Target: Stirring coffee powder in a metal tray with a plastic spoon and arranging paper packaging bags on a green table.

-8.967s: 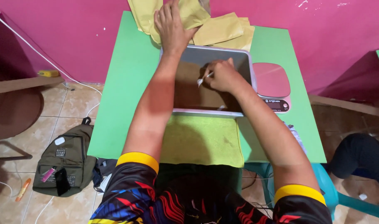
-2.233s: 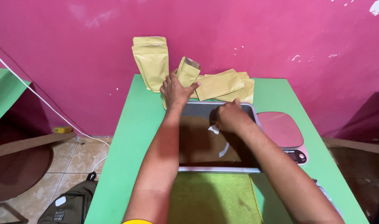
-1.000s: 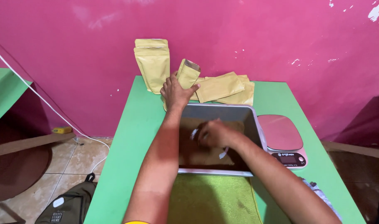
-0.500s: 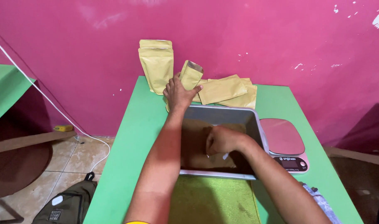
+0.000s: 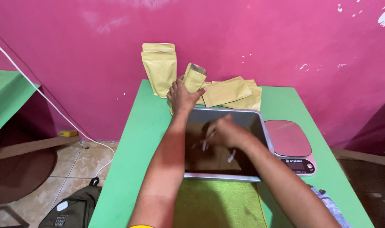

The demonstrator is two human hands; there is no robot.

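My left hand (image 5: 182, 96) grips a small open tan pouch (image 5: 194, 78) standing at the far edge of a metal tray (image 5: 260, 126). My right hand (image 5: 226, 133) is inside the tray, blurred by motion, holding a small white spoon (image 5: 208, 140) over the brown powder (image 5: 209, 158) that covers the tray's bottom. Another white piece (image 5: 231, 156) lies on the powder. The tray sits on a green table (image 5: 137, 152).
Tan pouches stand against the pink wall (image 5: 159, 69) and more lie flat behind the tray (image 5: 232, 92). A pink kitchen scale (image 5: 290, 143) is right of the tray. A yellow-green cloth (image 5: 217, 204) lies in front. A green bag (image 5: 72, 209) sits on the floor.
My right hand with the spoon moved within the tray, sweeping through the powder. My left hand kept hold of the open pouch. The camera view tilted slightly.
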